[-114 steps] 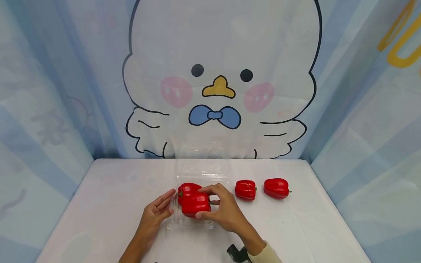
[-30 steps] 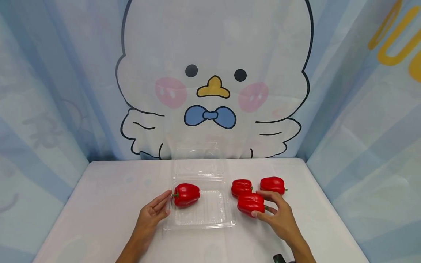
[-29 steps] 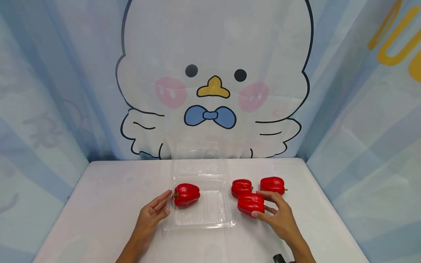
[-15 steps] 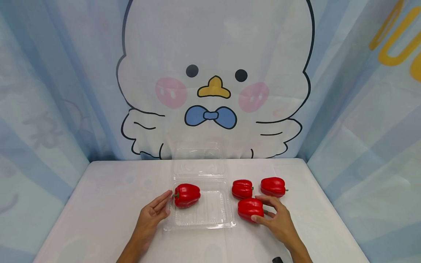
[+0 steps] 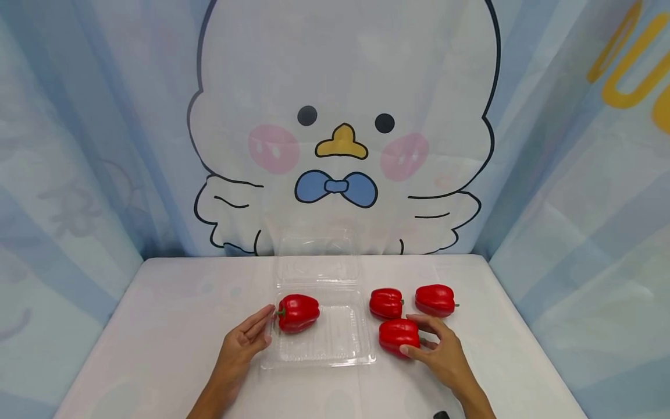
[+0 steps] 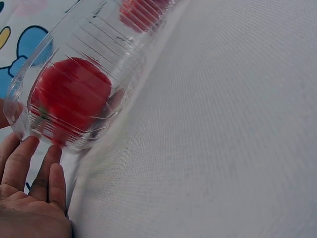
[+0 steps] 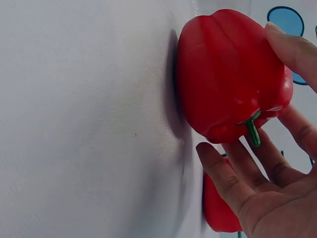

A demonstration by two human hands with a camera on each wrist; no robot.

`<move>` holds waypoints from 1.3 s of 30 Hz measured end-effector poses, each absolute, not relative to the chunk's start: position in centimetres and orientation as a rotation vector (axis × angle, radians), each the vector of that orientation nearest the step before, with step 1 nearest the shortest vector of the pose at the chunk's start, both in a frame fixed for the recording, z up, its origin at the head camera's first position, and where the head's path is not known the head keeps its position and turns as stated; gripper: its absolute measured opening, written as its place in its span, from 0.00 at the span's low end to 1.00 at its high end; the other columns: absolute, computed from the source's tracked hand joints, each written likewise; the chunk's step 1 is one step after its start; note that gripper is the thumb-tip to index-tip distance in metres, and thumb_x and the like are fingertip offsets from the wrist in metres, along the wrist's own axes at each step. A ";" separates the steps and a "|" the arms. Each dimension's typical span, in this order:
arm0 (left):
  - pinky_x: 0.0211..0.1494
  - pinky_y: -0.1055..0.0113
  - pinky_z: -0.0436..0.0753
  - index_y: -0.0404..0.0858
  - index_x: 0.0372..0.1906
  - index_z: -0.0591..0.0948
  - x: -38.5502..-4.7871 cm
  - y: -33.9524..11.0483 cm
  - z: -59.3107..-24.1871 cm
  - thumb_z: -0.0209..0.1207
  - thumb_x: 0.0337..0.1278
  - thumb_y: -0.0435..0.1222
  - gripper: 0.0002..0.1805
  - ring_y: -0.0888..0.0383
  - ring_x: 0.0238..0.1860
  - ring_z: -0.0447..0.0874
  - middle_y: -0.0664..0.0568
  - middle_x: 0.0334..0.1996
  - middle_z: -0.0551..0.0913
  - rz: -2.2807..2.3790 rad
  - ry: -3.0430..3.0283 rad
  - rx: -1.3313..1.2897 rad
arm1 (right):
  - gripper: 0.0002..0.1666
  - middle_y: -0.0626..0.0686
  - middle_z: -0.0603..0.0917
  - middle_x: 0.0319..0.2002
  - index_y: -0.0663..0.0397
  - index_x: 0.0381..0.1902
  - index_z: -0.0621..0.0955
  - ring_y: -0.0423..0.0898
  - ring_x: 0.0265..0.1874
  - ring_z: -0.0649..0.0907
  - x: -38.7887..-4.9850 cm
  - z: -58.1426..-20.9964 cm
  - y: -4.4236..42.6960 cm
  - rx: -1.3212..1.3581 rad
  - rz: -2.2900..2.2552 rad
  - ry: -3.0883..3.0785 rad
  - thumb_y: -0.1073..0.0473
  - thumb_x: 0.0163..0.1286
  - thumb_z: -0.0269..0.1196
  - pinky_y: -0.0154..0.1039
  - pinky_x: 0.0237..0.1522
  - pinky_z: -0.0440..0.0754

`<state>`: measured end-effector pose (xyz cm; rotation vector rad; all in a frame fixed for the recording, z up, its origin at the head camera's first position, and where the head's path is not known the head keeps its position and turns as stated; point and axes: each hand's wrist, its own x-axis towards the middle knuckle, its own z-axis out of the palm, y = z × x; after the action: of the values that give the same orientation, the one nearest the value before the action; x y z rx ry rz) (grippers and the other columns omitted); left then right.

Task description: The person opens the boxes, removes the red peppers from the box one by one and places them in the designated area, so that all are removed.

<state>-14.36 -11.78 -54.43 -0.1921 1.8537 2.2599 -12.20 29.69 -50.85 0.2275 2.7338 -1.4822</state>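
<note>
A clear plastic clamshell container stands on the table with its lid up. One red bell pepper lies in its left part, green stem toward my left hand. That hand's extended fingers touch the container's left side; the left wrist view shows the fingertips against the clear wall. My right hand holds a second red bell pepper between thumb and fingers, to the right of the container. The right wrist view shows this pepper on or just over the cloth, its stem toward the palm.
Two more red bell peppers lie behind the held one: a nearer pepper and a farther-right pepper. White cloth covers the table. A printed curtain hangs behind. A dark object shows at the bottom edge.
My right hand has carried its pepper from over the container to the right, then lowered it in front of the other two. My left hand stays at the container's side.
</note>
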 end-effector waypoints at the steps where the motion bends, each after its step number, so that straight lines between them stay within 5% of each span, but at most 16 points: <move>1: 0.71 0.73 0.76 0.41 0.79 0.71 -14.4 -11.8 -54.5 0.63 0.70 0.26 0.35 0.58 0.80 0.66 0.53 0.79 0.72 2.255 1.856 -0.198 | 0.47 0.57 0.79 0.71 0.48 0.71 0.78 0.59 0.67 0.80 -12.2 -50.9 29.7 0.226 -1.483 2.730 0.50 0.54 0.84 0.55 0.63 0.88; 11: 0.71 0.74 0.76 0.41 0.79 0.71 -14.4 -11.8 -54.7 0.63 0.69 0.25 0.35 0.74 0.71 0.75 0.53 0.79 0.73 2.256 1.842 -0.215 | 0.47 0.57 0.78 0.73 0.48 0.71 0.79 0.60 0.69 0.79 -12.3 -50.8 29.9 0.217 -1.454 2.743 0.50 0.54 0.84 0.56 0.67 0.85; 21: 0.71 0.73 0.76 0.40 0.79 0.71 -14.4 -11.7 -54.6 0.62 0.70 0.25 0.35 0.58 0.80 0.67 0.51 0.79 0.72 2.248 1.876 -0.203 | 0.45 0.56 0.77 0.73 0.48 0.71 0.78 0.59 0.72 0.75 -12.4 -48.4 29.7 0.157 -1.451 2.873 0.51 0.57 0.83 0.62 0.72 0.79; 25: 0.70 0.72 0.76 0.40 0.79 0.71 -14.5 -11.7 -54.6 0.63 0.70 0.25 0.35 0.55 0.81 0.65 0.51 0.79 0.72 2.248 1.878 -0.200 | 0.44 0.54 0.79 0.70 0.48 0.70 0.78 0.57 0.70 0.78 -12.4 -46.8 29.2 0.088 -1.453 2.956 0.51 0.58 0.83 0.49 0.70 0.83; 30: 0.71 0.72 0.76 0.40 0.79 0.71 -14.5 -11.7 -54.6 0.63 0.70 0.26 0.35 0.56 0.80 0.66 0.52 0.79 0.72 2.255 1.866 -0.199 | 0.43 0.51 0.80 0.68 0.45 0.70 0.79 0.55 0.69 0.79 -12.6 -44.8 28.4 0.000 -1.477 3.015 0.50 0.57 0.83 0.26 0.68 0.75; 36: 0.71 0.72 0.75 0.40 0.79 0.71 -14.4 -11.7 -54.6 0.64 0.70 0.27 0.35 0.56 0.81 0.66 0.51 0.79 0.72 2.252 1.870 -0.195 | 0.44 0.51 0.79 0.69 0.44 0.71 0.78 0.57 0.70 0.80 -12.9 -43.2 27.7 -0.119 -1.509 3.054 0.52 0.57 0.83 0.17 0.64 0.69; 39: 0.71 0.71 0.75 0.41 0.79 0.71 -14.5 -11.7 -54.6 0.64 0.70 0.27 0.35 0.58 0.80 0.67 0.53 0.79 0.73 2.252 1.860 -0.210 | 0.44 0.51 0.79 0.69 0.45 0.71 0.78 0.56 0.70 0.80 -13.2 -42.7 27.2 -0.159 -1.526 3.054 0.54 0.57 0.83 0.22 0.66 0.73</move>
<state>-14.45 -11.72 -54.58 -0.2104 1.8599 2.2524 -13.20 27.18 -42.72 -0.1590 3.0539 -1.5258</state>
